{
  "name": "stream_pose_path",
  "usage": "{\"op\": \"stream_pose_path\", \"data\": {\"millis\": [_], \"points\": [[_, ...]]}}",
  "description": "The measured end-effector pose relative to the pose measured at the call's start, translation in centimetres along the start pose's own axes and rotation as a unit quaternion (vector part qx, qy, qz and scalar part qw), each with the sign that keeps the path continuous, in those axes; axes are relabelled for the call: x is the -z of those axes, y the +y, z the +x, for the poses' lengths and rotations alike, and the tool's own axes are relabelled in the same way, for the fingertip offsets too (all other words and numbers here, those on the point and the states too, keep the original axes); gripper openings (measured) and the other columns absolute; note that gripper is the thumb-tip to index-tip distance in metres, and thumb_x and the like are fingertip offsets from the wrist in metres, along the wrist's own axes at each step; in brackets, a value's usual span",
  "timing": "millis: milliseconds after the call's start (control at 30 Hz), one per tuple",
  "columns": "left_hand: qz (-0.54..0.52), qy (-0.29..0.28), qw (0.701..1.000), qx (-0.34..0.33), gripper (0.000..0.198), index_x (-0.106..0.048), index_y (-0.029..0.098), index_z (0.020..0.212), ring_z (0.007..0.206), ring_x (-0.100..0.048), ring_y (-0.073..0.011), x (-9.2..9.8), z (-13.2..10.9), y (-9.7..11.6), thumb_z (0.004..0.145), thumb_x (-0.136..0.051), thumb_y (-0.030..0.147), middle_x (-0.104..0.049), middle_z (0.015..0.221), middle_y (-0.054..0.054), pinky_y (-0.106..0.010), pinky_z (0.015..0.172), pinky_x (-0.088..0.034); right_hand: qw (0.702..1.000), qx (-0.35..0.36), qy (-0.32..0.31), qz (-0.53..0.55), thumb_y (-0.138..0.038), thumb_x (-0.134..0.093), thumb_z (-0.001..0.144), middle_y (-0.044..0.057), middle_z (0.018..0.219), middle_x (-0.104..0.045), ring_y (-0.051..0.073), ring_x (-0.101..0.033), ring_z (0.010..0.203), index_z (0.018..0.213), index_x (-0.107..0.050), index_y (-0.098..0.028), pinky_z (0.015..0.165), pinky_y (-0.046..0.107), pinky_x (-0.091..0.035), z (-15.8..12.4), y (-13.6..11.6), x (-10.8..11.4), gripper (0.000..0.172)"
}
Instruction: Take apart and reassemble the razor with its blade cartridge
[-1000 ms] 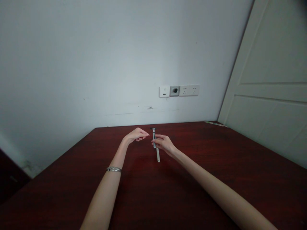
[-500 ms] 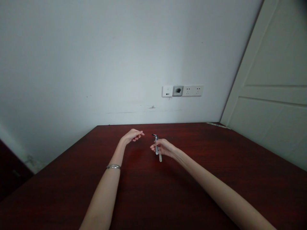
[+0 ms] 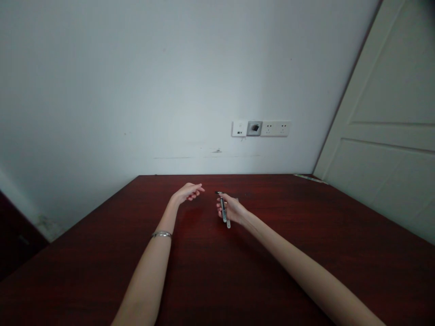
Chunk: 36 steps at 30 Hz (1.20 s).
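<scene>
Over the dark red table (image 3: 190,271), my right hand (image 3: 235,211) is wrapped round a slim two-handled tool (image 3: 223,209) with pale grey handles and a small dark, bent tip. The handle ends stick out below my fingers, slightly apart, while the tip points to the far left. The tool's exact kind cannot be made out. To its left, my left hand (image 3: 188,193) is raised with loosely bent fingers, apart from the tool. Nothing shows in it. A silver bracelet (image 3: 162,234) circles my left wrist.
A white wall (image 3: 136,90) rises behind the table's far edge, with a row of sockets (image 3: 275,128) above it. A pale panelled door (image 3: 384,149) stands along the right side. A thin strip (image 3: 310,178) lies at the far right corner.
My right hand has turned slightly round the tool, and the handles now sit closer together. More of the tip end is covered by my thumb. My left hand stays nearly still.
</scene>
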<state>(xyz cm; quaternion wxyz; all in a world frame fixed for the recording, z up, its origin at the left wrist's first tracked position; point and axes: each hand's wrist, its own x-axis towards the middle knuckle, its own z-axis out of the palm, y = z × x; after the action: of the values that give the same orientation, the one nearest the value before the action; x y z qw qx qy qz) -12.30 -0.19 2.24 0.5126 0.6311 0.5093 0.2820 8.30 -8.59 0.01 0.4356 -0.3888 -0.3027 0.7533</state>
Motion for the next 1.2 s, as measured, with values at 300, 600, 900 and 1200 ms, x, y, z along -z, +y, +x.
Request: {"op": "stream_pose_path", "data": {"millis": [300,600,900,1200], "points": [[-0.016,0.005,1.000,0.002,0.059,-0.066,0.008,0.091,0.046,-0.039,-0.0046,-0.2,0.5,-0.7,0.067,-0.059,0.061,-0.050,0.060,0.001,-0.018,0.044,-0.020,0.999,-0.033,-0.031,0.031,-0.051,-0.031,0.091,-0.005,0.051,-0.044,0.009,-0.041,0.042,0.083,-0.051,-0.017,0.051,0.025,-0.045,-0.1,0.7,-0.7,0.040],[-0.063,0.035,0.997,0.033,0.042,-0.066,0.007,0.083,0.048,-0.049,-0.0074,-2.1,1.4,-1.0,0.082,-0.051,0.046,-0.058,0.061,-0.003,-0.019,0.047,-0.032,0.999,-0.029,0.011,0.029,-0.043,-0.026,0.094,-0.007,0.044,-0.037,0.006,-0.036,0.036,0.072,-0.044,-0.018,0.042,0.019,-0.041,0.4,1.2,-1.3,0.038],[-0.432,-0.147,0.887,0.067,0.062,-0.049,-0.003,0.119,0.093,-0.063,-0.0244,-7.7,3.5,-0.9,0.092,-0.020,0.045,-0.063,0.103,-0.024,-0.034,0.085,-0.045,0.999,0.024,-0.001,0.023,-0.044,-0.032,0.092,-0.008,0.041,-0.033,0.004,-0.026,0.032,0.067,-0.037,-0.019,0.031,0.011,-0.017,0.0,1.3,-1.6,0.036],[-0.484,-0.202,0.851,0.023,0.068,-0.037,-0.007,0.129,0.104,-0.060,-0.0282,-9.2,3.9,-0.7,0.091,-0.019,0.046,-0.060,0.110,-0.027,-0.038,0.096,-0.038,0.999,0.037,0.011,0.027,-0.043,-0.033,0.092,-0.009,0.042,-0.031,0.003,-0.024,0.033,0.066,-0.037,-0.018,0.032,0.010,-0.011,-0.3,1.1,-1.6,0.036]]}}
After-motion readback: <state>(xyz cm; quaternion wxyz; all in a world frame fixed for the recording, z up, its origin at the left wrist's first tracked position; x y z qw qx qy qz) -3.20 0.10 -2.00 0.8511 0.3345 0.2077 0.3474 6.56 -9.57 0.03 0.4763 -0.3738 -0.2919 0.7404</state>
